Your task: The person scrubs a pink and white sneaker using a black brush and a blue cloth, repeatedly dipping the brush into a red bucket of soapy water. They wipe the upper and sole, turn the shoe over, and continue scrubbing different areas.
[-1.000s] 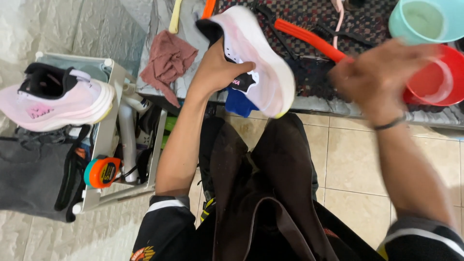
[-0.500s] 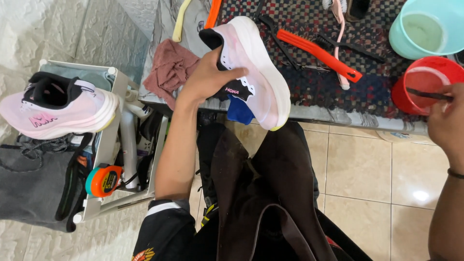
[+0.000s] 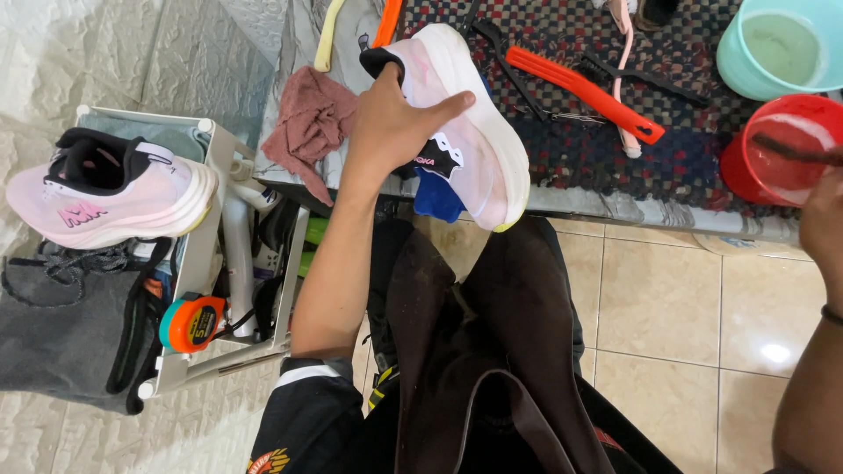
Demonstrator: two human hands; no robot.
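**Head view: pink shoe held up at the table edge**

Head camera looked down on the person's lap and a low table. The left hand [image 3: 391, 123] held a pale pink running shoe [image 3: 470, 132] above the near edge of the table [image 3: 615, 206]. The palm was pressed on the side of the shoe near its black collar, the thumb lay stretched along the thick white sole, and the other fingers were wrapped around the far side, so they were hidden. The shoe was tilted, with its sole turned to the right and its toe pointing down toward the lap. A blue cloth [image 3: 436, 195] showed just under it.

The right hand [image 3: 824, 215] was at the right border of the view, just beside a red bowl [image 3: 777, 149] with a dark brush [image 3: 790, 151] lying in it. Most of this hand was cut off, and I cannot tell how its fingers were set.

On the table mat lay an orange brush [image 3: 584, 83], and a teal tub [image 3: 777, 44] stood behind the red bowl. A dusty pink rag [image 3: 307, 118] hung over the left corner. The second pink shoe [image 3: 110, 193] rested on top of a white rack [image 3: 198, 263], well apart from the first, with an orange tape measure [image 3: 193, 323] on the rack below it.
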